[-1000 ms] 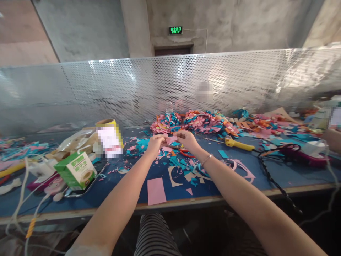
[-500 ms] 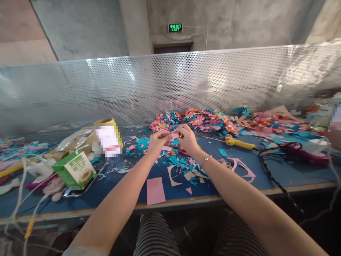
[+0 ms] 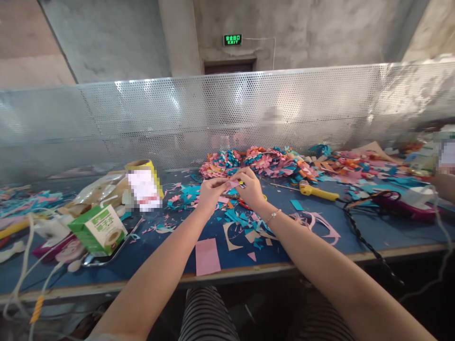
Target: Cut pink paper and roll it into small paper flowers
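Note:
Over the middle of the blue table, my left hand and my right hand meet fingertip to fingertip. Between them they pinch a small piece of pink paper or felt, partly covered by the fingers. Scissors with red handles lie just under my right hand, mostly hidden. Blue and pink scraps are scattered beneath both hands. Nearer the table's front edge lies a flat pink rectangle, beside a beige sheet with a round cut-out.
Behind my hands, pink, blue and orange flower-like bundles pile up before a perforated metal screen. At right lies a yellow-handled tool with a black cord. A green carton and a yellow roll stand left. Someone's arm shows far right.
The pink piece between my fingertips looks turned and more covered than before. Both hands stay in nearly the same place; the whole view has shifted slightly.

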Motion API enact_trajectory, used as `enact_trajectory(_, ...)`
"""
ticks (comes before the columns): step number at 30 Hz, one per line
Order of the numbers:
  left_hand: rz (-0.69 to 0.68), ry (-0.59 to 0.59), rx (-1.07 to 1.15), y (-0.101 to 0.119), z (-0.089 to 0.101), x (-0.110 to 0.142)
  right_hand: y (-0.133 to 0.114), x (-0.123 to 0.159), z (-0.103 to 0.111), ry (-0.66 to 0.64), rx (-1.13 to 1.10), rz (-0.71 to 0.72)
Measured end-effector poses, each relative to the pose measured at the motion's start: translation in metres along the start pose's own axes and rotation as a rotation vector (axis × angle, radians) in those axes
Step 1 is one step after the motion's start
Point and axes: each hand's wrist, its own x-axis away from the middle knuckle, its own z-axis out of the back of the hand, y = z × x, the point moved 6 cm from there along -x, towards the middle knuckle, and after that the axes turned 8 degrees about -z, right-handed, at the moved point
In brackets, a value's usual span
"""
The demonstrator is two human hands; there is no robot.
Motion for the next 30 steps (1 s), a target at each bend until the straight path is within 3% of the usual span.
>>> enact_trajectory(7,-0.030,0.020,0.009,-0.001,0.003,-0.001,0.000,0.000,-0.001,0.037,-0.029,0.067)
enact_trajectory(16,-0.045,0.057,-0.002,-0.009,0.011,-0.006,0.006,-0.001,-0.006,0.010,-0.126,-0.035)
enact_trajectory(30,0.054,0.020,0.109,-0.009,0.004,-0.004,0.011,-0.002,-0.004,0.025,-0.138,-0.047)
